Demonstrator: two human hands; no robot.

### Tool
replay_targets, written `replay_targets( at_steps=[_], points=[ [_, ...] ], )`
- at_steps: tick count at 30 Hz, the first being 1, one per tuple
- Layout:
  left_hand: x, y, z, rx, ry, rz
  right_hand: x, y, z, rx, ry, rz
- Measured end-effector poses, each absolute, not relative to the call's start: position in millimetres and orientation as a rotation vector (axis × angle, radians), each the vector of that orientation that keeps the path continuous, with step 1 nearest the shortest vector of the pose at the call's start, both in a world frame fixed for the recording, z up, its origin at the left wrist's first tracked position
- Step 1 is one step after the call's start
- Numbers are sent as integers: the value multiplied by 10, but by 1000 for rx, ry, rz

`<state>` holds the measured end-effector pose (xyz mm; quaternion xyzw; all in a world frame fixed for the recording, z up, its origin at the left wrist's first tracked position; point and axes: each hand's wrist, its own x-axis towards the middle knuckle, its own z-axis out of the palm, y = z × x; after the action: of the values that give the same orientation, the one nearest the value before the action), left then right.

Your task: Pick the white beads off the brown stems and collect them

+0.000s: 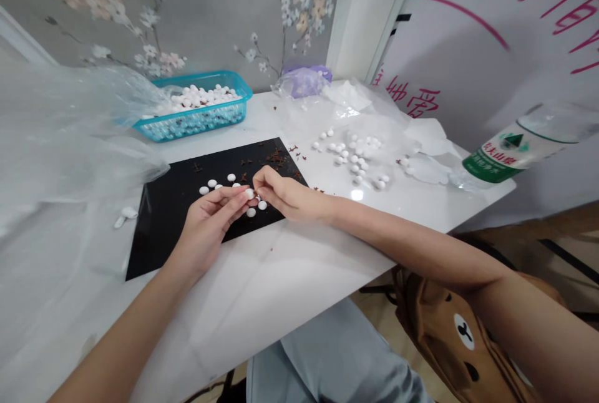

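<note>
Over the black board [159, 222], my left hand [210, 219] pinches a small white ball [249, 193] between thumb and fingertips. My right hand [287, 196] touches that ball from the right, its fingers closed in a pinch; what they hold is too small to make out. Several loose white balls [231, 177] lie on the board behind and below the fingers. Small brown pieces [276, 158] are scattered at the board's back right corner.
A blue basket [224, 117] of white balls stands at the back. More balls [358, 163] lie on the white table [262, 291] at right, near plastic bags [346, 100] and a tilted bottle [515, 147]. Clear plastic [70, 141] covers the left. A brown bag [435, 315] is below.
</note>
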<state>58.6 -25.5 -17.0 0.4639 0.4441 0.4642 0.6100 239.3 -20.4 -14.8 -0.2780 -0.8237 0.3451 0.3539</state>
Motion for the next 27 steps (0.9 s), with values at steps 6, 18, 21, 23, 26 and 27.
replay_targets(
  at_steps=[6, 18, 21, 23, 26, 27],
  points=[
    [581, -264, -155, 1076, 1001, 1032, 2385, -226, -130, -650, -2059, 972],
    [644, -316, -162, 1174, 1051, 1137, 2379, -216, -170, -732, -2116, 799],
    [658, -340, -181, 1227, 1106, 1183, 2367, -228, -180, -786, -2129, 792],
    [668, -355, -189, 1256, 1137, 1205, 2345, -254, -180, -839, -2107, 772],
    [680, -367, -200, 1279, 1148, 1228, 2304, -293, -178, -917, -2066, 762],
    [683, -368, -203, 1279, 1145, 1230, 2291, -302, -179, -935, -2053, 765]
  ],
)
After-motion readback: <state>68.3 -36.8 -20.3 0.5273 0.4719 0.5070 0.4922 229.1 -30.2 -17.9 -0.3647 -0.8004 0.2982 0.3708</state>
